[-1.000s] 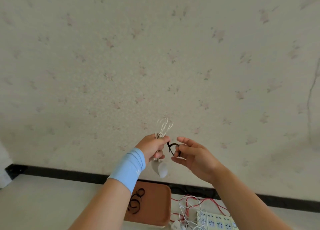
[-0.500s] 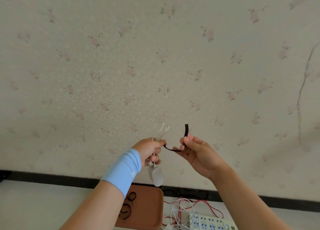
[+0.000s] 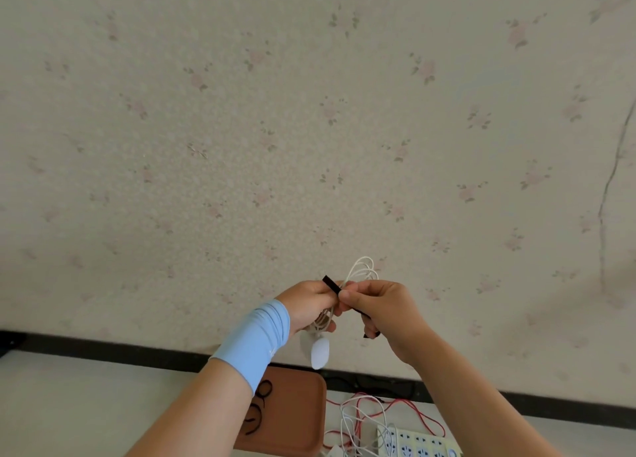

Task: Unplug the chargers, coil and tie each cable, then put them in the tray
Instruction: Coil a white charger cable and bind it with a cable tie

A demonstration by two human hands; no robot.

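Clearly the tie is not yet closed: the left hand has its fingers curled round the coiled white cable, whose charger head dangles below, well above the brown tray. The right hand pinches the black strap laid across the bundle. If that pinch slackens, the strap may spring off and the loops fan out. A loose wrap would likely let the coil unravel in the tray.
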